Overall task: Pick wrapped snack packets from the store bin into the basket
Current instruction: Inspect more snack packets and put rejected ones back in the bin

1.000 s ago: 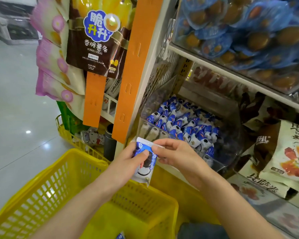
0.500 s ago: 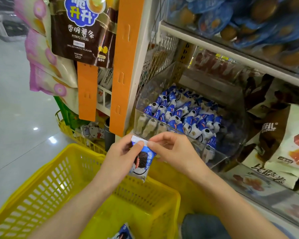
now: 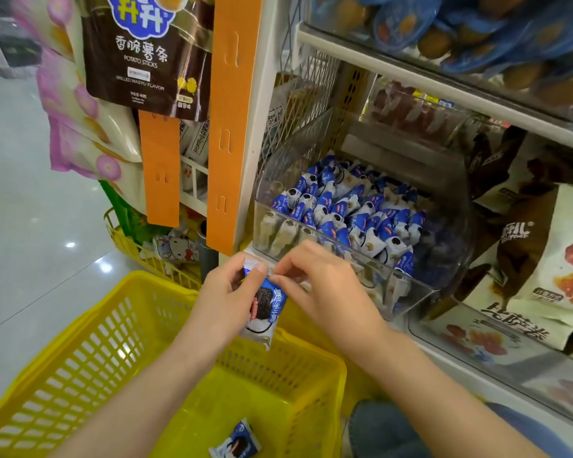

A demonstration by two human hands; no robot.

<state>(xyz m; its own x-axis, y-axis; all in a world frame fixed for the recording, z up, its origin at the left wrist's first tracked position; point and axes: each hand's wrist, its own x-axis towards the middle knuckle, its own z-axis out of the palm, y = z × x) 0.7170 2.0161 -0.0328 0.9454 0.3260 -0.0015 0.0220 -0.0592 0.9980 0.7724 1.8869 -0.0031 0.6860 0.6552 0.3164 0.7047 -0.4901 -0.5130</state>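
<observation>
A blue and white snack packet [image 3: 264,309] hangs upright above the far rim of the yellow basket [image 3: 119,328]. My left hand [image 3: 227,295] grips it by its top, thumb across the seal. My right hand [image 3: 321,285] pinches the same top edge from the right. Behind my hands, a clear store bin [image 3: 407,292] holds several matching packets [image 3: 351,213]. One more packet [image 3: 235,444] lies on the basket floor.
Orange hanging strips [image 3: 232,127] and a brown potato-stick bag [image 3: 143,51] hang to the left of the shelf. Large snack bags [image 3: 549,259] fill the shelf on the right. A second yellow basket [image 3: 146,256] stands behind, on the glossy floor.
Both hands have stayed on the packet's top edge over the basket. The view has tilted down, bringing the packet on the basket floor into sight.
</observation>
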